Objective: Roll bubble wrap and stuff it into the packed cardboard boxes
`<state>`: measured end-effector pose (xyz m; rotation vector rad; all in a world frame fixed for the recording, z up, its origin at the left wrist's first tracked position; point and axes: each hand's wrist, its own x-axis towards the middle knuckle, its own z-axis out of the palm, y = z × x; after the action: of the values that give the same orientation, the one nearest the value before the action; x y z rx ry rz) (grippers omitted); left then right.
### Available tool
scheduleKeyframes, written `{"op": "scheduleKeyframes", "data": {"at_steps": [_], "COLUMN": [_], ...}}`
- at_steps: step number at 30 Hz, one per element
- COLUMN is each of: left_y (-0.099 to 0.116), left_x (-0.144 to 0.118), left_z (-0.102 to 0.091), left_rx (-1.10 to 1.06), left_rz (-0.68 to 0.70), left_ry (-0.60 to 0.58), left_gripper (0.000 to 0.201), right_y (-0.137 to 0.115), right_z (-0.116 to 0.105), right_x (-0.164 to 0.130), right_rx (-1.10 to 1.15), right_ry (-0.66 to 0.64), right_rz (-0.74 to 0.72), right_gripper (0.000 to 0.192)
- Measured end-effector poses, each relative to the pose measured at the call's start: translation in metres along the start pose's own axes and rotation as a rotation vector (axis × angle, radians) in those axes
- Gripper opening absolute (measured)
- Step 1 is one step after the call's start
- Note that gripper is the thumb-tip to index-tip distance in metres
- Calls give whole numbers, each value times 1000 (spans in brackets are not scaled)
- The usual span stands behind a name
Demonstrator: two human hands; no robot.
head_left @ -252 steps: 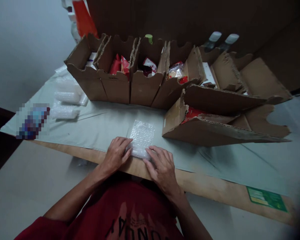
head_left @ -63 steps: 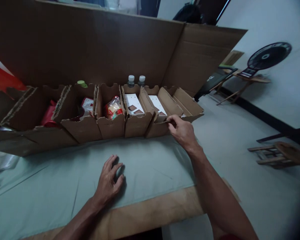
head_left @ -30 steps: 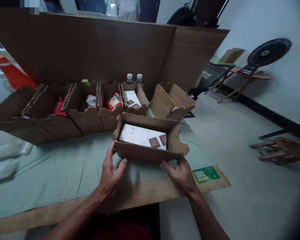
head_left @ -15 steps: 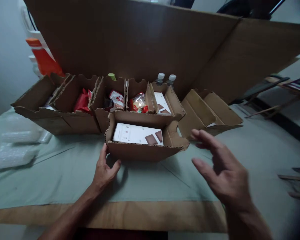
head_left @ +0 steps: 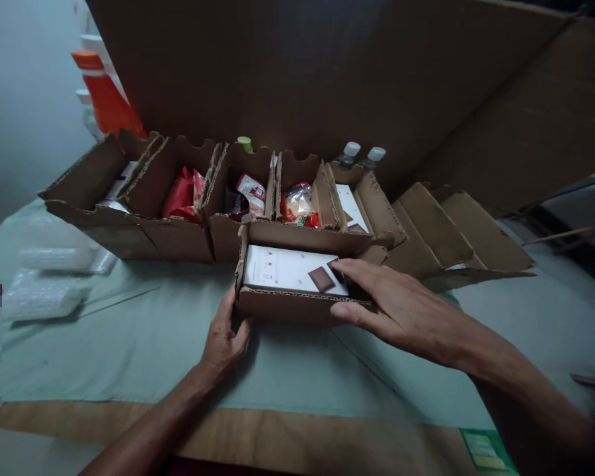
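Cardboard tray: I see the small open cardboard tray (head_left: 287, 305) sitting on the table, pulled out in front of the row of boxes, close to the near edge.
White packet: a flat white packet (head_left: 290, 270) with 2 brown squares printed on it lies inside that tray.
Right hand: my right hand (head_left: 401, 311) reaches in from the right, fingers stretched over the tray's right end, fingertips on the packet's brown squares and thumb along the front wall. The hand is spread, not clenched on anything.
Left hand: my left hand (head_left: 224, 337) rests on the cloth at the tray's front left corner, fingers loosely curved against the wall, touching rather than gripping.
Row of boxes: behind the tray I count a line of cardboard compartments (head_left: 178, 205) holding red snack bags (head_left: 181, 195) and clear wrapped packs (head_left: 297, 201).
Bottles: 2 capped bottles (head_left: 361, 155) stand behind the row.
Backdrop: a tall cardboard sheet (head_left: 302, 79) stands upright at the back.
Table: a pale green cloth (head_left: 143, 344) covers it; bubble wrap rolls (head_left: 44, 297) lie at far left.
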<state>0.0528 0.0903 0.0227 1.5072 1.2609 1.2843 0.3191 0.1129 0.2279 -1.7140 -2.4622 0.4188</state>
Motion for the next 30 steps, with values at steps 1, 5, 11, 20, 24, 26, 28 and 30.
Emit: {"op": "scheduleKeyframes", "data": {"at_steps": [1,5,11,20,24,26,28,30], "left_y": [0,2,4,15,16,15,15,13], "left_x": [0,-3,-3,7,16,20,20,16], "left_z": [0,-1,-5,-8,-9,-9,-10,-12], "left_rx": [3,18,19,19,60,74,74,53], "left_rz": [-12,-60,-94,-112,-93,-80,-69,-47], "left_ry": [2,16,27,-29,-40,-23,-25,-46], "left_gripper": [54,55,62,39,36,34,35,43], "right_y": [2,-3,-5,29,21,19,23,29], "right_z": [4,9,16,133,147,151,159,173], "right_x": [-1,-10,-72,-58,-51,-52,-56,-61], "right_rx": [8,17,57,623,653,653,647,581], "right_ry": [12,38,681,467,510,523,517,526], "right_rz": [-14,-7,73,353,362,345,333,353], "right_gripper": [68,70,41,47,46,47,49,54]}}
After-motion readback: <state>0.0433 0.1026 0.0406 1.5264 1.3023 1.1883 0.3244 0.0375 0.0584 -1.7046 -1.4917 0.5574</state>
